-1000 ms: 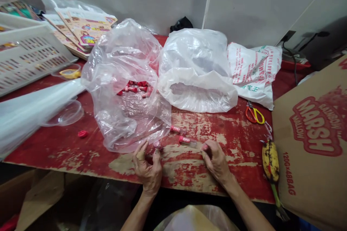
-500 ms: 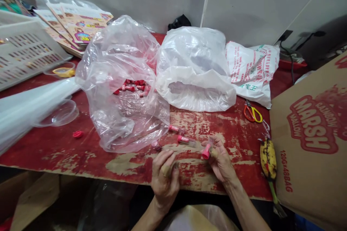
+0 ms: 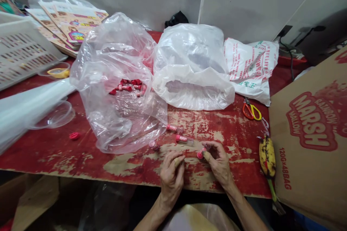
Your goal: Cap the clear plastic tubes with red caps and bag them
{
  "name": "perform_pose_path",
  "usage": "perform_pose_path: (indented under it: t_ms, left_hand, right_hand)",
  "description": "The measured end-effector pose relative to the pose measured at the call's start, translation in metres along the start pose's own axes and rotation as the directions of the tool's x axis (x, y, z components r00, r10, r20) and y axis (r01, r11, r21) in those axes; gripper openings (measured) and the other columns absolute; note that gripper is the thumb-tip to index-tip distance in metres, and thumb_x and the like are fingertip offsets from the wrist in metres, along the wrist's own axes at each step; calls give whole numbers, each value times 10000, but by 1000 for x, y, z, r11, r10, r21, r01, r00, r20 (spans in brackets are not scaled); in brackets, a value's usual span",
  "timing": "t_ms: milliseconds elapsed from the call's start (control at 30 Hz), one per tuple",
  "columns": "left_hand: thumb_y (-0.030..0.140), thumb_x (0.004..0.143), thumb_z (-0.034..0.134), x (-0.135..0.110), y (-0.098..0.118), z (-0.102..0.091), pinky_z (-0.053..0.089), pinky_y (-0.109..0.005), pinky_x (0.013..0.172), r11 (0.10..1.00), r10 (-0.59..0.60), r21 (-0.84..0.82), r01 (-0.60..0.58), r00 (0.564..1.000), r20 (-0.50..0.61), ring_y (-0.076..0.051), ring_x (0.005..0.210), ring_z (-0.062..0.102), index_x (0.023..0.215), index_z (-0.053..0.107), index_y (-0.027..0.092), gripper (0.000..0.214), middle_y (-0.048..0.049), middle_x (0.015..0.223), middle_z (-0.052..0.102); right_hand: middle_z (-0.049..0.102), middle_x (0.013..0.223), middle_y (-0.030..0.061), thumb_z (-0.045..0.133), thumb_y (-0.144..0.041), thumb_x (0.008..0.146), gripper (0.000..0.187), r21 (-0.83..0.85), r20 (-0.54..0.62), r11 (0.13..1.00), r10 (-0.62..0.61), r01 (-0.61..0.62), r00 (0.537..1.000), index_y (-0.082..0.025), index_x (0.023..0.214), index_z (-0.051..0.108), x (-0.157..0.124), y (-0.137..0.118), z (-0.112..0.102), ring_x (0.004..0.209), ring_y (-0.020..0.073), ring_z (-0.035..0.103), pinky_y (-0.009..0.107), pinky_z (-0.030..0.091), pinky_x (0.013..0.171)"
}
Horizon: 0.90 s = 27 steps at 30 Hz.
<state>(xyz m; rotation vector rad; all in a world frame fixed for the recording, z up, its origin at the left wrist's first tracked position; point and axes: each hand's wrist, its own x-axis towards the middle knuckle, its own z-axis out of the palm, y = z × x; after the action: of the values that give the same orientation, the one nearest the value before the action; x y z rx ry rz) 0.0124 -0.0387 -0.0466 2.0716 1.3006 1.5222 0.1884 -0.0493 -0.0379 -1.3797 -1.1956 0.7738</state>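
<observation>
1. My left hand (image 3: 172, 173) sits at the lower middle of the frame, over the near edge of the table (image 3: 230, 131). The fingers are curled in with the thumb pressed to the fingertips, and I cannot tell whether anything lies between them
2. My right hand (image 3: 219, 162) is just to the right of it, near but apart. Thumb and fingers are clamped on a pink-capped tube (image 3: 201, 153), which pokes out to the left of my fingertips, low over the worn red tabletop
3. Just beyond my hands, three more tubes lie loose on the table. The left tube (image 3: 154, 145) is at the hem of the clear bag, the middle tube (image 3: 184, 139) is near my right fingertips, and the far tube (image 3: 175, 128) is a little behind that
4. At the lower right, a spotted banana (image 3: 267, 157) lies lengthwise just beside the cardboard box (image 3: 311, 133). The orange and yellow scissors (image 3: 252, 110) rest farther back
5. At centre left, the clear bag (image 3: 119, 115) lies crumpled and open, with red pieces (image 3: 127, 86) heaped inside. To its left are a red cap (image 3: 74, 136) and a clear lid (image 3: 54, 115)
6. Behind, at centre, a white bag (image 3: 193, 68) gapes toward me, with a printed bag (image 3: 251, 68) touching its right side
7. At the upper left stands a white basket (image 3: 24, 50), with printed cards (image 3: 70, 25) stacked behind it
</observation>
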Motion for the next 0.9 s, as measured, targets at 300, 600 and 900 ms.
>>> perform_pose_path:
  t_ms: [300, 600, 900]
  left_hand:
    - [72, 824, 514, -1, 0, 0, 538, -365, 841, 998, -55, -25, 55, 998, 7, -171, 900, 630, 952, 627, 221, 226, -47, 917, 660]
    - [70, 822, 498, -3, 3, -1, 536, -356, 834, 993, -105, -48, 104, 994, -18, -179, 919, 632, 1004, 610, 217, 259, -47, 925, 662]
    - [197, 830, 571, -4, 7, -15, 542, -329, 806, 987, -147, -61, 146, 989, -18, -197, 957, 633, 1135, 566, 210, 305, -84, 1012, 654]
  right_hand:
    - [662, 1073, 82, 527, -97, 861, 368, -351, 189, 761, -513, 545, 837, -257, 1190, 489, 5, 8, -6, 1031, 205, 639, 392, 568, 842]
    - [635, 1078, 91, 510, -86, 857, 429, -412, 200, 734, -505, 539, 840, -247, 1247, 432, -2, 15, -3, 1021, 214, 635, 388, 577, 820]
    - [648, 1071, 105, 524, -183, 857, 466, -354, 299, 793, -406, 496, 864, -235, 1299, 388, -2, -3, 30, 915, 226, 661, 365, 579, 760]
